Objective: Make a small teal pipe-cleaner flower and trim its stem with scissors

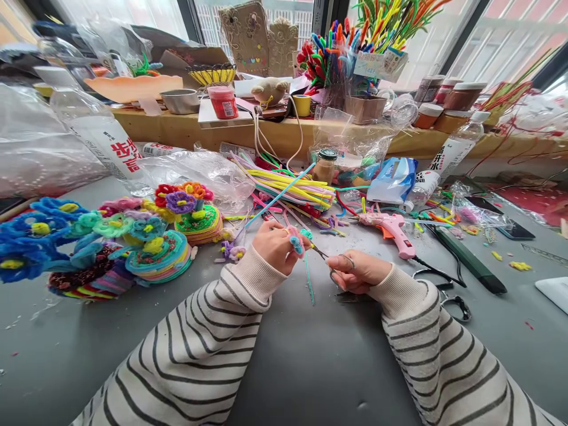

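My left hand (274,244) is closed around a small pink and blue pipe-cleaner flower (296,241), with a bit of green beside it. A thin teal pipe cleaner (309,275) hangs below that flower. In my right hand (357,271) is a small pair of scissors (320,252), its handles around my fingers. The blades point left and meet the flower's edge near a bit of yellow; whether they touch it I cannot tell. Finished pipe-cleaner flowers in round striped pots (160,260) stand to the left of my left hand.
Behind my hands lies a bundle of pipe cleaners (295,188). A pink glue gun (393,231) with a black cord lies right of centre, near larger black scissors (457,307) and a dark green bar (473,263). Water bottles (104,139) and a small jar (326,165) stand farther back.
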{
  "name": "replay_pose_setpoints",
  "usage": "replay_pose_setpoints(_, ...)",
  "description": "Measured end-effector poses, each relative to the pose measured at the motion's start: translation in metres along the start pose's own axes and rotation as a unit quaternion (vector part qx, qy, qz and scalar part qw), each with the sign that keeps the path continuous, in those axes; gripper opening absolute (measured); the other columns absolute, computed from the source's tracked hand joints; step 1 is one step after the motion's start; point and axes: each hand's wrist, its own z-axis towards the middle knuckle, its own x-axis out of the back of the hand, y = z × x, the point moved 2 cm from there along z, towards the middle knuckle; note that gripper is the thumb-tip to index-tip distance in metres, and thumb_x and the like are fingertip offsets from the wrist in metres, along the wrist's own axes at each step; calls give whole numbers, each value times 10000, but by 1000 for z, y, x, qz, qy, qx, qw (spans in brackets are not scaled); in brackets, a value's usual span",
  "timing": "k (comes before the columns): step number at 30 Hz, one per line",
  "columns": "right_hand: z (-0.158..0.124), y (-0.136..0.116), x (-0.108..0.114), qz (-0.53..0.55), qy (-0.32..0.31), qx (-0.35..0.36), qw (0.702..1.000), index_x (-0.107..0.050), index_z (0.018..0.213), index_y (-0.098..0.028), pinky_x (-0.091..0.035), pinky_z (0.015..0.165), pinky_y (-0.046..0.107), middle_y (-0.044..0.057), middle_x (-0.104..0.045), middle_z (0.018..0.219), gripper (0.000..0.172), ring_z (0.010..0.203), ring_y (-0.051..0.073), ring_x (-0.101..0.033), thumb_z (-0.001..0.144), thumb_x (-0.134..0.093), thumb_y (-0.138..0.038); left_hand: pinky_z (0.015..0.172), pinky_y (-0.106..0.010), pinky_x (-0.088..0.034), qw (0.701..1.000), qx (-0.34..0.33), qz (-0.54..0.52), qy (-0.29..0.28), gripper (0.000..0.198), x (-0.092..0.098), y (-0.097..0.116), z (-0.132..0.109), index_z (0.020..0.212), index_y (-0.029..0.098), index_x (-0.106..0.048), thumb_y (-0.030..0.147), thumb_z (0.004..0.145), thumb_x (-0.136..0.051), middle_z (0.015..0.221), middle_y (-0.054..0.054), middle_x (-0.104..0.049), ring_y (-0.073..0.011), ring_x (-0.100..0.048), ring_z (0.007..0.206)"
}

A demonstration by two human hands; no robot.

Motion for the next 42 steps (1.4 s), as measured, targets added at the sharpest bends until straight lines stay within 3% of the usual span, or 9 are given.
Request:
replay_pose_setpoints(9, -3, -6, 2, -14, 30, 33, 999, -390, 417, -138, -37, 265, 157, -116, -187, 255, 545, 238, -13, -107, 465, -558, -654, 769, -323, -331, 995, 70, 59, -45, 202, 2, -5, 1, 669, 197, -603, 142, 645, -411, 696, -1, -655, -127, -576, 666)
replay_pose_setpoints(15, -7, -5, 5, -7, 0, 44, 999, -384, 415, -136, -51, 261, 152, -107, -209, 282, 559, 248, -13, -113, 464, -547, -669, 708, -395, -378, 975, 146, 168, -9, 169, 3, -13, -2, 683, 174, -633, 274, 648, -501, 666, -74, -640, -210, -568, 684)
replay_pose_setpoints(19, -6, -3, 4, -8, -23, 66, 998, -378, 410, -137, -51, 265, 154, -103, -208, 294, 563, 249, -12, -117, 483, -532, -674, 755, -379, -405, 988, 148, -43, 22, 294, 7, -8, 4, 838, 161, -621, 348, 616, -580, 848, -97, -632, -214, -552, 828)
replay_pose_setpoints(21, -5, -2, 4, -11, -36, 77, 996, -373, 398, -138, -54, 264, 158, -101, -207, 293, 569, 244, -10, -126, 471, -534, -679, 715, -333, -447, 948, 201, -248, -6, 331, 6, -5, 7, 853, 124, -594, 349, 610, -595, 839, -95, -634, -183, -570, 790)
replay_pose_setpoints(24, -5, -1, 2, -28, -51, 96, 994, -379, 385, -136, -66, 258, 161, -98, -208, 295, 578, 238, -6, -142, 465, -526, -689, 654, -314, -479, 810, 322, -488, -49, 385, 0, -4, 7, 872, 109, -553, 346, 578, -624, 778, -78, -642, -166, -596, 719)
replay_pose_setpoints(27, -4, -1, 0, -50, -61, 117, 990, -389, 385, -133, -80, 257, 159, -94, -215, 304, 585, 244, -5, -147, 485, -502, -698, 623, -299, -490, 693, 405, -591, -80, 424, -4, -4, 6, 831, 117, -540, 290, 479, -699, 648, -28, -634, -147, -606, 633)
replay_pose_setpoints(29, -4, -1, -2, -63, -63, 123, 988, -393, 392, -133, -89, 259, 156, -94, -212, 307, 581, 251, -4, -146, 508, -491, -693, 609, -281, -493, 656, 426, -617, -88, 421, -6, -4, 6, 797, 122, -538, 247, 440, -722, 606, -6, -626, -135, -606, 605)
replay_pose_setpoints(38, -4, -5, -3, -56, -40, 160, 985, -418, 431, -144, -93, 258, 167, -96, -227, 331, 623, 266, 8, -129, 423, -440, -766, 655, -316, -478, 694, 411, -588, -58, 380, -7, -8, 5, 744, 127, -527, 225, 435, -723, 653, -20, -634, -153, -602, 663)
replay_pose_setpoints(42, -6, -8, 14, -195, 173, 199, 945, -517, 497, -137, -145, 330, 192, -71, -253, 355, 553, 315, 41, -215, 550, -458, -684, 633, -295, -472, 710, 424, -562, -33, 376, -3, -8, 5, 777, 134, -515, 242, 471, -706, 674, -27, -633, -155, -599, 693)
